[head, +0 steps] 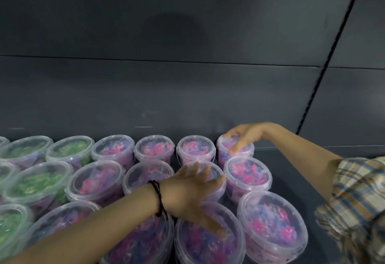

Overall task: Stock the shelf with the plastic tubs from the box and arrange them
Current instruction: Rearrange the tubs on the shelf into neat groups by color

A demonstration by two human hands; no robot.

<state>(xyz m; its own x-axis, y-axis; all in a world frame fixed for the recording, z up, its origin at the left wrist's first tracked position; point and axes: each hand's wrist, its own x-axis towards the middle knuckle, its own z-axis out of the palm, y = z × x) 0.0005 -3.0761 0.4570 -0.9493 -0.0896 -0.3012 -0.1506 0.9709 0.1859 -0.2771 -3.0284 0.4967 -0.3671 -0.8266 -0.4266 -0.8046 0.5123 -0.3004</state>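
Tubs [150,151] of pink and green pieces crowd the shelf [291,170] in rows across the lower frame. Right of centre we see the right hand [241,136] curled over the rearmost right tub [224,148], gripping its top. The left hand [191,190] lies spread flat, fingers straight, across tubs at lower centre.

The plastic tubs [154,149] stand in rows on the shelf [300,172]. The left hand [193,190] lies flat across lids in the middle and front rows. Behind it and to its right, the right hand [243,136] holds the back row's end tub [225,153] from above.
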